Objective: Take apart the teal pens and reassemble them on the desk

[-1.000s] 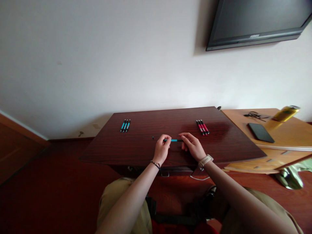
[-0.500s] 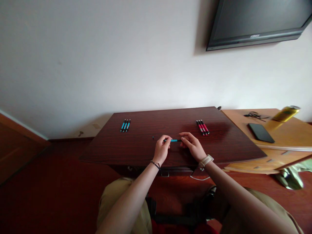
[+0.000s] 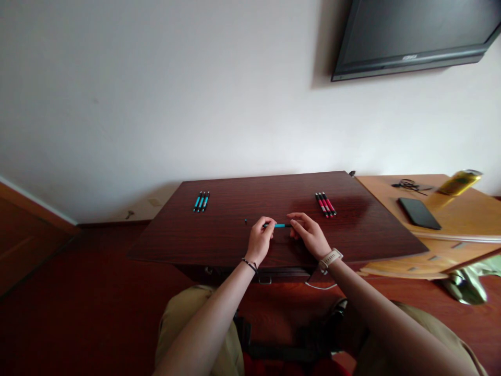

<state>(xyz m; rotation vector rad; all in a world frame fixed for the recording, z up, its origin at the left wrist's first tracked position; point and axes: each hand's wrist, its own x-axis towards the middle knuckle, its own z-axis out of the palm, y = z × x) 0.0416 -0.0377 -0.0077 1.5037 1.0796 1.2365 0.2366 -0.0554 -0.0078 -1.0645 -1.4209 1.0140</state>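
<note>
Barely anything shifts since half a second ago: both hands stay pinched on the same pen and only nudge a touch, everything else sits where it was.

Up top right hangs the dark flat-screen television (image 3: pixel 415 31) on the white wall; a small logo shows on its lower bezel, too tiny to read. Below spreads the dark reddish-brown wooden desk (image 3: pixel 235 245), and to its right, touching its corner, the lighter tan wooden table (image 3: pixel 462 219). On that table lie a black rectangular phone (image 3: pixel 418 212), a tilted yellow-green bottle (image 3: pixel 458 182) whose label is blurred, and a tangle of black cable (image 3: pixel 409 184) at the far edge.

Now the hands. The left hand (image 3: pixel 258 241), with a thin black bracelet at the wrist, closes its fingertips on the left end of the slim blue-and-black pen (image 3: pixel 279 225). The right hand (image 3: pixel 311 235), wearing a pale-strapped wristwatch (image 3: pixel 330 258), grips the pen's right end. The pen runs level between them, at the middle of the desk, just above its top or on it; which, I cannot tell.

Far left on the desk lie three blue-and-black pens (image 3: pixel 201 201) side by side; far right, three red-and-black pens (image 3: pixel 325 204) likewise. A tiny dark speck (image 3: pixel 246 221) sits just left of the left hand.
</note>
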